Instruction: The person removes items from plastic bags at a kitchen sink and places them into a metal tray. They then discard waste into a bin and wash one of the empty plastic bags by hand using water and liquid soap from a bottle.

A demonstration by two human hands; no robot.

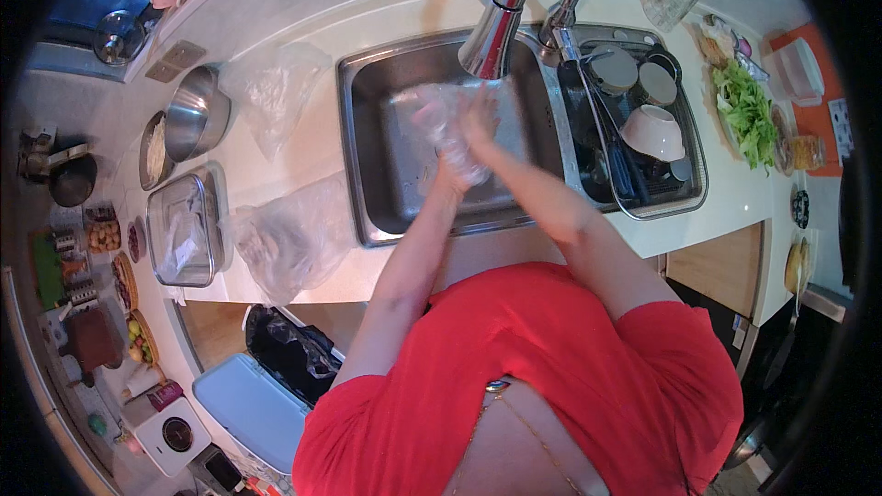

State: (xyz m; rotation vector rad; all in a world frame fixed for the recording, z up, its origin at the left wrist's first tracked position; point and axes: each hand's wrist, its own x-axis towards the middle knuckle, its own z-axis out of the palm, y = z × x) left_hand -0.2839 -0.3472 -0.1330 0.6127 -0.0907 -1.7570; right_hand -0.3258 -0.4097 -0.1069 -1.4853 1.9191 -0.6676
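Both my hands are over the left basin of a stainless-steel sink (386, 172), beneath the chrome faucet head (486, 48). Clear plastic, apparently a bag (458, 151), covers my left hand (433, 114) and reaches down to the wrist. Its fingers are blurred through the film. Against the side of this plastic lies my right hand (480, 116), bare, with its fingers spread and pointing toward the faucet. Whether water is running is hard to tell.
Crumpled clear plastic bags (293, 238) lie left of the sink, near a glass container (182, 231) and a steel bowl (198, 114). A dish rack (696, 179) with cups and a bowl fills the right basin. Below left stands an open bin (286, 341); leafy greens (744, 110) are far right.
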